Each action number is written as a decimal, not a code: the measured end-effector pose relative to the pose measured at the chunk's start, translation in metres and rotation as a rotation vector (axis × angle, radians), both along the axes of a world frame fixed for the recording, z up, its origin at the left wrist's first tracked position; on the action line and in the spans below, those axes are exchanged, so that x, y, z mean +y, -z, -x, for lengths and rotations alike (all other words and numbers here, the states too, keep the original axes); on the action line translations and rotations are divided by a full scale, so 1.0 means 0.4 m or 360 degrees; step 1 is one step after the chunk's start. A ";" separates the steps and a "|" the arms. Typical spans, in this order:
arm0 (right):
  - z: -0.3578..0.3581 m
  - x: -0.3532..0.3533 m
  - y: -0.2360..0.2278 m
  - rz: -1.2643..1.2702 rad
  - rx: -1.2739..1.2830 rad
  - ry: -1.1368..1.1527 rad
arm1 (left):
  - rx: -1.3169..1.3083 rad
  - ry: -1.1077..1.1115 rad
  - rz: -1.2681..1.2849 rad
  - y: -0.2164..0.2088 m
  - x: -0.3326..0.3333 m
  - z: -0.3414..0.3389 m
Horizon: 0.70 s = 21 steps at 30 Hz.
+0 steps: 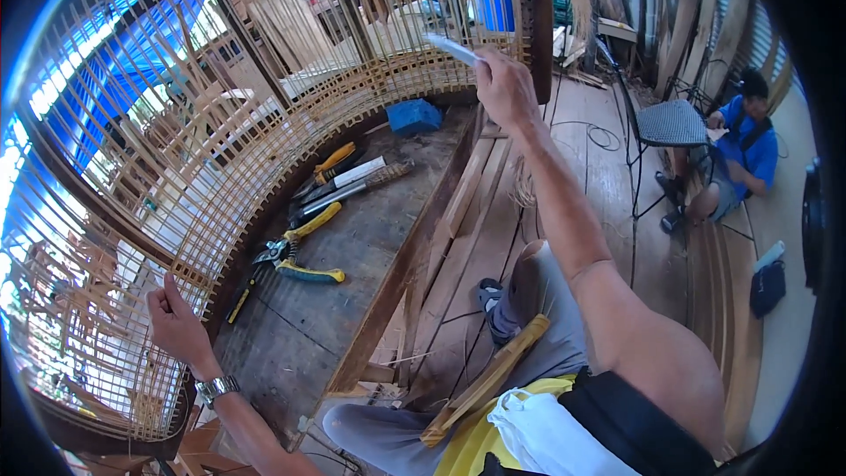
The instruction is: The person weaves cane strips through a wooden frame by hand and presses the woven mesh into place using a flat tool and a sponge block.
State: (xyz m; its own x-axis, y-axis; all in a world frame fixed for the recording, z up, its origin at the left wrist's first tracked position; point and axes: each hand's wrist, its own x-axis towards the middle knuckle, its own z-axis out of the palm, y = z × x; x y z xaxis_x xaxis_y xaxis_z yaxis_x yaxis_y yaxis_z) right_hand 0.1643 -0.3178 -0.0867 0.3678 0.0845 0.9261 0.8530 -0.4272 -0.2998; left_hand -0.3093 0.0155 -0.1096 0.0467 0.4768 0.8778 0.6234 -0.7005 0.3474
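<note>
My left hand (179,324), with a metal-band watch (217,388) on the wrist, is at the lower left beside an open lattice of woven rattan strips (189,251). Its fingers are curled under the thumb; anything pinched there is too small to make out. Raised at the upper middle, my right hand (507,92) grips a pale, flat, blade-like tool (452,47) whose tip points left, in front of the lattice. On the dark wooden board between them lie pruning shears (300,251) with yellow and blue handles, several long-handled tools (348,181) and a blue block (414,116).
A curved dark frame (88,185) borders the lattice. Across my lap lies a wooden piece (485,379), with a white cloth (551,432) beside it. To the right, a woven-seat chair (671,123) stands on the plank floor (582,185); a person in blue (749,145) sits beyond it.
</note>
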 end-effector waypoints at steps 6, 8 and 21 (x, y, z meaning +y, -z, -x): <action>0.006 -0.053 0.002 -0.0045 0.0083 0.0158 | -0.0027 0.0019 -0.0070 -0.002 0.001 0.000; 0.027 -0.056 0.008 -0.0081 0.0182 0.0204 | -0.0007 -0.0056 0.0026 -0.003 -0.001 -0.002; 0.218 0.382 0.067 0.0878 0.0421 -0.1488 | 0.0338 -0.0730 0.0163 -0.115 -0.120 0.208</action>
